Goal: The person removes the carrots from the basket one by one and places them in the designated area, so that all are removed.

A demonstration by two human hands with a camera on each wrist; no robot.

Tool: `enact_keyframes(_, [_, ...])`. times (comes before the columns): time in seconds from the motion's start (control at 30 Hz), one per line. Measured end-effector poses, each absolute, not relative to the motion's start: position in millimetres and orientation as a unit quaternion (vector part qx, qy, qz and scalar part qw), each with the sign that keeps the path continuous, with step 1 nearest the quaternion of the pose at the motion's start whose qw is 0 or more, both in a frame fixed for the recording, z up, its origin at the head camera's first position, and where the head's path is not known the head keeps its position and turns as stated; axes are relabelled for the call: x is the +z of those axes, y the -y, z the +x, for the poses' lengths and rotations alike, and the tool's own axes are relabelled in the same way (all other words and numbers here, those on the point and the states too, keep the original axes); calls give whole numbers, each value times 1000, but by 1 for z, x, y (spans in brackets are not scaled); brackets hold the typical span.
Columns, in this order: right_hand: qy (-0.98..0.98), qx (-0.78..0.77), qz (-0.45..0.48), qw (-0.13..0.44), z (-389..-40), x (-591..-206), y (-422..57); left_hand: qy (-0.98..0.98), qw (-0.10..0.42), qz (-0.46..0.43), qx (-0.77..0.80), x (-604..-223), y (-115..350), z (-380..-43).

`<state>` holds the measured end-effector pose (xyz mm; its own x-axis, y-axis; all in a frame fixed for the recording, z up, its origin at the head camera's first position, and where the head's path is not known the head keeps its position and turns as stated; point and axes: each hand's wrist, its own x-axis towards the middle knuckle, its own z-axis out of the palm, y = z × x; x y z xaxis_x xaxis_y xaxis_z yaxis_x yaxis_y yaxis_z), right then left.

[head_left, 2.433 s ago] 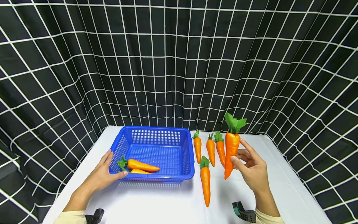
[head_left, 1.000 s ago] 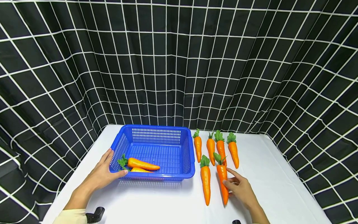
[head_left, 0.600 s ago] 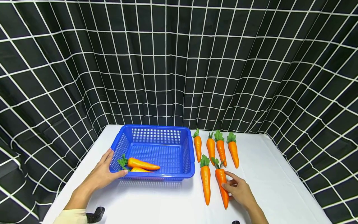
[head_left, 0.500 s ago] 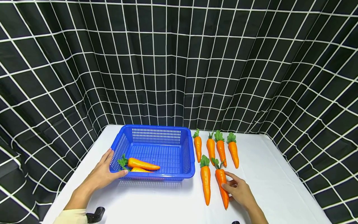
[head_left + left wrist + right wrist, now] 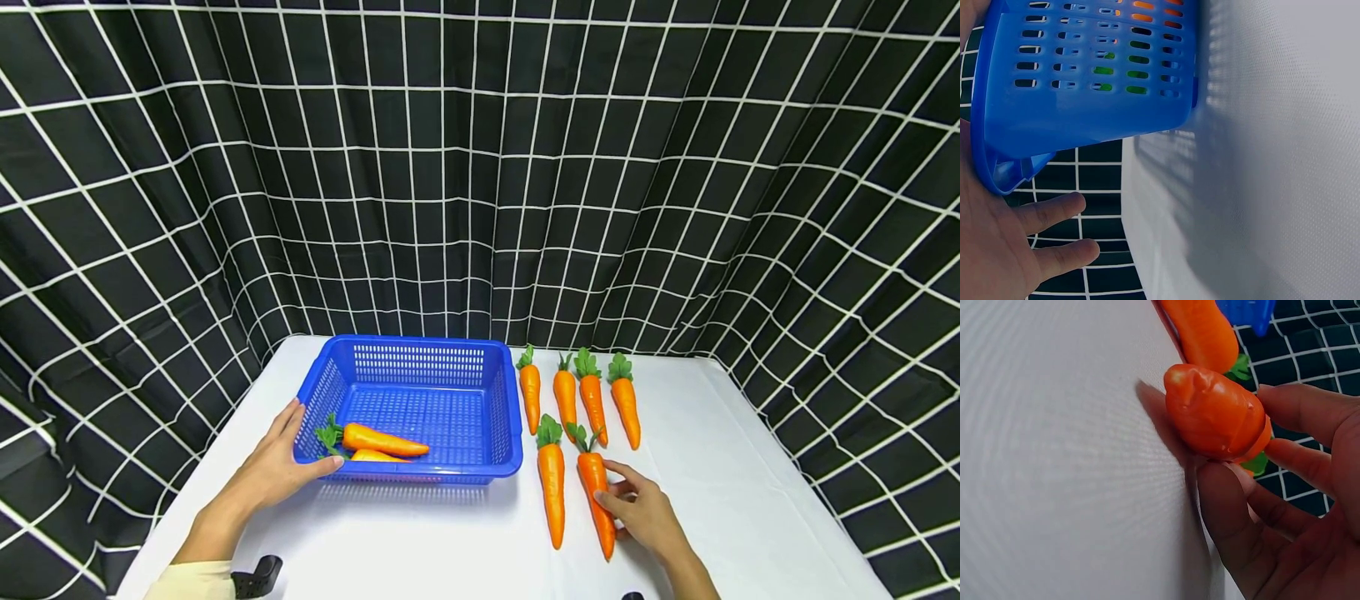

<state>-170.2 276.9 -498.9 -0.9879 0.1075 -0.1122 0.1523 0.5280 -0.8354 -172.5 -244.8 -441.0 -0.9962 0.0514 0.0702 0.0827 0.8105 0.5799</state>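
Note:
My right hand [image 5: 645, 512] pinches an orange carrot [image 5: 595, 500] with green leaves between thumb and fingers. This carrot lies at the front right of the white table, beside another carrot [image 5: 551, 492]. The right wrist view shows the gripped carrot's tip [image 5: 1210, 412] end-on, the thumb [image 5: 1229, 506] below it and fingers above. My left hand [image 5: 273, 467] rests against the left front corner of a blue plastic basket [image 5: 427, 471], thumb on the front rim. Two of its fingers [image 5: 1063, 253] stick out straight in the left wrist view. Two carrots [image 5: 382, 442] lie inside the basket.
Behind the front pair, several more carrots [image 5: 592, 408] lie in a row to the right of the basket, leaves toward the back. A black curtain [image 5: 465, 167] with a white grid surrounds the white table [image 5: 420, 550] at the back and sides.
My right hand has lowered the carrot from a raised, upright hold and laid it beside the front carrot. Over the last half second almost nothing moved. The left hand has stayed at the basket.

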Motion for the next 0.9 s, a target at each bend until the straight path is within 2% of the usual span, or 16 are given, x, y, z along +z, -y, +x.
enact_keyframes(0.5, [-863,-498,81,21,-169,-487,-281,950,22,-33,-310,-442,245,-174])
enact_keyframes(0.73, [-862,-501,77,-17,-165,-452,-287,950,17,-29,-310,-443,246,-174])
enact_keyframes(0.9, [-855,-512,50,-69,-159,-425,-288,950,17,-29,-310,-442,246,-174])
